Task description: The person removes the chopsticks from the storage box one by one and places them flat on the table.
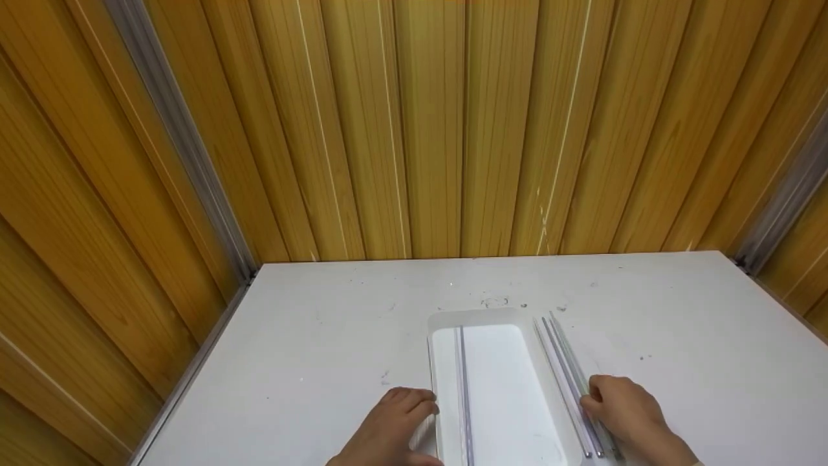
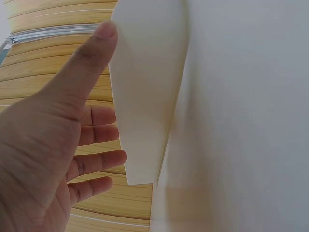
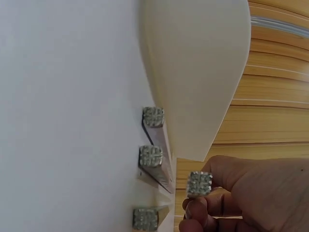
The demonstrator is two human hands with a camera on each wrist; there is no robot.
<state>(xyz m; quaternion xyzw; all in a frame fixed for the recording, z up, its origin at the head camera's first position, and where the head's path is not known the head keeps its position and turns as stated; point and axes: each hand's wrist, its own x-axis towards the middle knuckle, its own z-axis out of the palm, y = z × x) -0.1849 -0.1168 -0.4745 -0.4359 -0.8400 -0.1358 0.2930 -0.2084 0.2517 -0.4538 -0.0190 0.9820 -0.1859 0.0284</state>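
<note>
A long white box [image 1: 477, 317] lies lengthwise on the table, with a pair of thin metallic chopsticks [image 1: 464, 395] along the left of its floor. My left hand [image 1: 394, 424] rests at the box's left wall, fingertips right at the rim; in the left wrist view its thumb lies along the box edge and the fingers are spread. Several more chopsticks [image 1: 564, 378] lie side by side just right of the box. My right hand [image 1: 624, 411] pinches one chopstick [image 3: 199, 183] among these by its thick square end, raised above three other square ends on the table.
The white table [image 1: 310, 362] carries small dark marks near the back. Wood-patterned panels [image 1: 427, 129] wall it in at the back and both sides, with metal posts [image 1: 187, 142] at the corners.
</note>
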